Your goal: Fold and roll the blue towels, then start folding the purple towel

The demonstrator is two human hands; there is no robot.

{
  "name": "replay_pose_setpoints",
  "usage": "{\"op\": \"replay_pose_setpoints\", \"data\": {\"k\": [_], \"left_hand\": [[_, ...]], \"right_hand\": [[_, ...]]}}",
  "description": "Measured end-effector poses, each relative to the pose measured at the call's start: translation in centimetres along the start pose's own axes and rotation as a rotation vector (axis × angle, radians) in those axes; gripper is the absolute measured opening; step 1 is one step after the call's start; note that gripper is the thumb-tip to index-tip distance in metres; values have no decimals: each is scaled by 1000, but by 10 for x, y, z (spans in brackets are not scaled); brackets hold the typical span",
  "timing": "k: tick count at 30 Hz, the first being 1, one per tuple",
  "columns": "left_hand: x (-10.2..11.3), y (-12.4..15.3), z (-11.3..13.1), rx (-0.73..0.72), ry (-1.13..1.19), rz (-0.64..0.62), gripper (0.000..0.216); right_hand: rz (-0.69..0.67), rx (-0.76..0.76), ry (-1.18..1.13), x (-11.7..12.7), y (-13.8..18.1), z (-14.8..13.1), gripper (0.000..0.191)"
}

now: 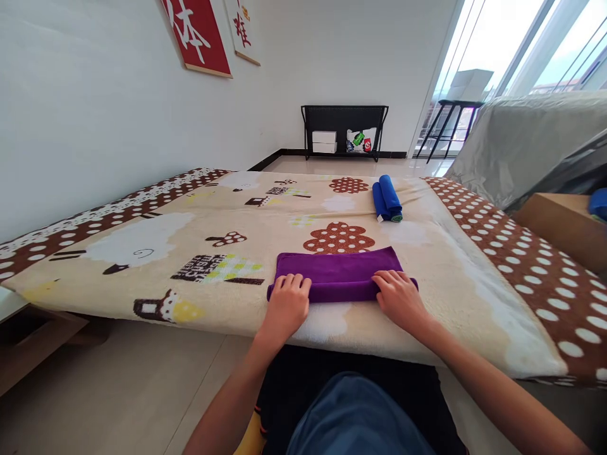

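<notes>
A purple towel [339, 268] lies on the patterned blanket [284, 227] right in front of me, its near edge rolled up and its far part still flat. My left hand [288, 302] curls its fingers over the left end of the roll. At the right end, my right hand [397, 296] grips the roll the same way, thumb inward. Both thumbs are partly hidden. Farther back on the right, two rolled blue towels [387, 198] rest side by side on the blanket, with a small white tag at the near end.
The blanket covers a low bed along the left wall. A black rack [344, 129] holding white boxes and a cushion stands at the far wall. To the right are a cardboard box [559, 221], a grey-covered bulky object [531, 133] and a black stool [446, 123].
</notes>
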State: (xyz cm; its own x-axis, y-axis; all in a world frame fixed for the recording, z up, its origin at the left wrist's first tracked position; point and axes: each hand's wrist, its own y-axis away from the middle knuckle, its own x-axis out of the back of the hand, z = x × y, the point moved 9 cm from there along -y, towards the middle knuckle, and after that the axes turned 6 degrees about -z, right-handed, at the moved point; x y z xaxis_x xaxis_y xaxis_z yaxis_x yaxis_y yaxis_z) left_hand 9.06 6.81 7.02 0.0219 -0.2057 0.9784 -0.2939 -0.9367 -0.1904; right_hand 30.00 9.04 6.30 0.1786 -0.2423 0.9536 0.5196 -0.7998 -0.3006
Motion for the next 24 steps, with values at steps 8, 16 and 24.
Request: {"op": "replay_pose_setpoints", "data": {"k": [8,16,24], "left_hand": [[-17,-18,55,-210,249,7,47],[-31,8,-54,134,192,44,45],[-25,-29,36,-191,317,-60,44]], "right_hand": [[-10,271,-216,-19,-13,-51,46],[-16,-31,-75,-27,15,53,48],[-52,203,-156,-19,-13,-28,42]]}}
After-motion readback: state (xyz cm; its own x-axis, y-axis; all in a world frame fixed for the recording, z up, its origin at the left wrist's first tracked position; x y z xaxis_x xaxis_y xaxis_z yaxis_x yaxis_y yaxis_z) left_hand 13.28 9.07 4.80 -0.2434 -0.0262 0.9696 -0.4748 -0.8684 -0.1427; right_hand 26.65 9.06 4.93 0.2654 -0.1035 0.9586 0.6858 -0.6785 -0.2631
